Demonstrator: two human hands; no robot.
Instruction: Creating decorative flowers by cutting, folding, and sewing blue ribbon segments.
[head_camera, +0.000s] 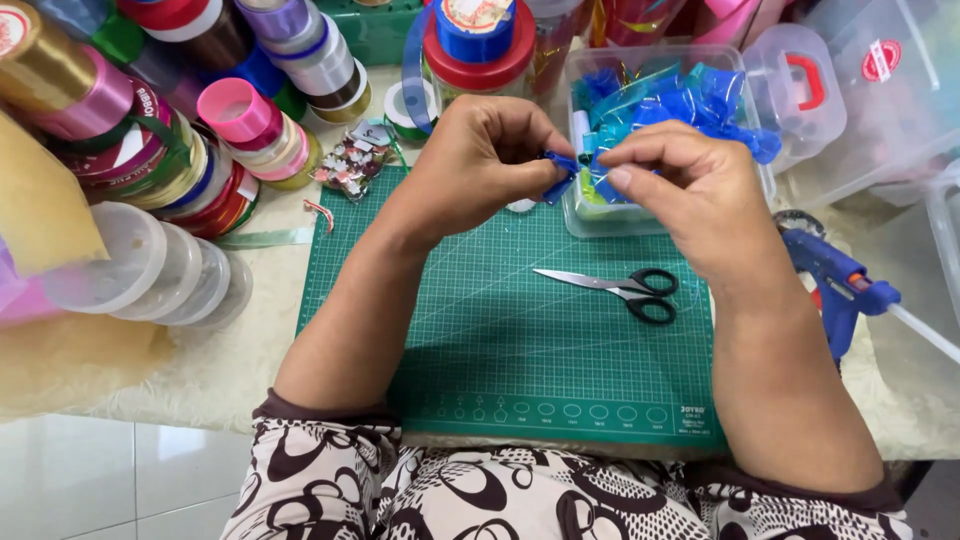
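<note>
Looked like a home craft bench, not a shop floor. Green cutting mat (500, 340) sat on a table with a fuzzy cream cover (200, 370). Ribbon spools (200, 130) were stacked at left, black-handled scissors (620, 288) on the mat, blue glue gun (835, 285) at right, clear plastic storage boxes (800, 85) behind.

Blue ribbon piece (560, 172) mostly hidden inside both grips, left fingertips (530, 170) curled from sight, ribbon spools (150, 120) cut by top-left edge, glue gun (840, 285) nozzle behind right forearm
</note>
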